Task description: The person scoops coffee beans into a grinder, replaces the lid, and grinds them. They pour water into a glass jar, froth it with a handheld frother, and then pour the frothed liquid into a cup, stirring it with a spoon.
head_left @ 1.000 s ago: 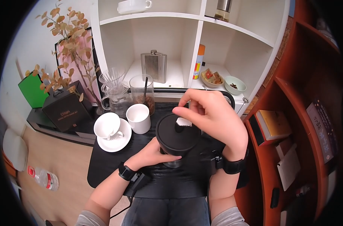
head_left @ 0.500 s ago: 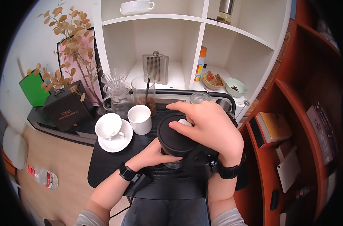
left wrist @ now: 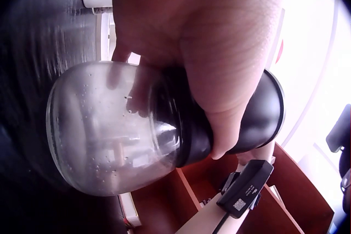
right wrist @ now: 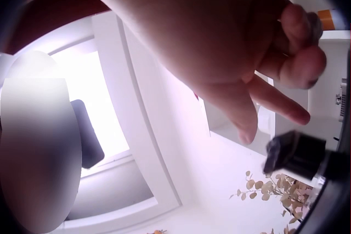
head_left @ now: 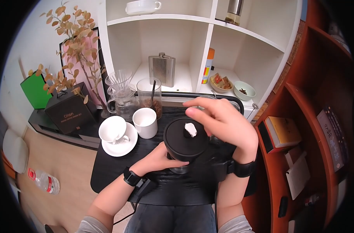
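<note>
Black-topped glass jar is gripped by the left hand, the right hand hovering loose-fingered beside its top.

Head cam looks down, left-wrist cam's super close, side-on to their shared jar, right one aims up past its hand.

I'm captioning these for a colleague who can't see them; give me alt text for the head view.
A person's left hand grips a black-topped jar while the right hand hovers near its top. To the left, on a black table, are a white mug and a cup on a saucer.
</note>
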`<action>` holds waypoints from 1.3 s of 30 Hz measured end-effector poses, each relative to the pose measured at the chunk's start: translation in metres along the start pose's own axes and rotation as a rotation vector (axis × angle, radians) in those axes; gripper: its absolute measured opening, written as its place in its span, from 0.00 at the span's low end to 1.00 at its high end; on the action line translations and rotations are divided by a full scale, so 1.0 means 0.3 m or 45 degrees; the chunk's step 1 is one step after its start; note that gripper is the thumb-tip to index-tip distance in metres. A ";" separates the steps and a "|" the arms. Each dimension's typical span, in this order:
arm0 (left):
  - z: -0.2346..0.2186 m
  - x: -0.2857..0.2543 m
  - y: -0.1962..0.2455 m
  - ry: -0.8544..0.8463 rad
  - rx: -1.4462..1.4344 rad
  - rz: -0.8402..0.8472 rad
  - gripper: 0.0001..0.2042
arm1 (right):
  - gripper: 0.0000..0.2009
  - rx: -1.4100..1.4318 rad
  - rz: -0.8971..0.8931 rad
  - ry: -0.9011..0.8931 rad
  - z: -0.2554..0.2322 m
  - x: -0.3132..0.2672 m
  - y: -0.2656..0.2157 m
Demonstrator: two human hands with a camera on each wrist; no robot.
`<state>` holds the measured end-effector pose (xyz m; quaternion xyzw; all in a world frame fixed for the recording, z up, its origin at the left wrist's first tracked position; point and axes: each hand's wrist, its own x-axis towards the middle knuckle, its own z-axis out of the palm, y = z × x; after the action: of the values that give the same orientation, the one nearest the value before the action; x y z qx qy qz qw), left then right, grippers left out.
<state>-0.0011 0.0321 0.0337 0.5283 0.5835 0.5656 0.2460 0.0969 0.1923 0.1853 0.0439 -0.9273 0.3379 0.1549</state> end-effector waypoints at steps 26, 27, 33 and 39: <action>-0.006 0.000 -0.025 -0.033 -0.002 0.014 0.23 | 0.20 0.573 -0.395 -0.653 -0.011 0.040 0.159; -0.006 -0.002 -0.025 -0.029 -0.007 0.010 0.23 | 0.20 0.611 -0.347 -0.644 -0.011 0.038 0.155; -0.008 0.001 -0.005 -0.061 -0.068 -0.138 0.26 | 0.17 0.625 -0.383 -0.652 0.000 0.063 0.179; -0.002 -0.001 -0.013 0.015 0.002 0.015 0.27 | 0.16 0.732 -0.335 -0.651 0.006 0.068 0.173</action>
<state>-0.0029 0.0324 0.0303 0.5287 0.5823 0.5695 0.2388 0.0675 0.2316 0.1586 0.2865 -0.7901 0.5389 -0.0575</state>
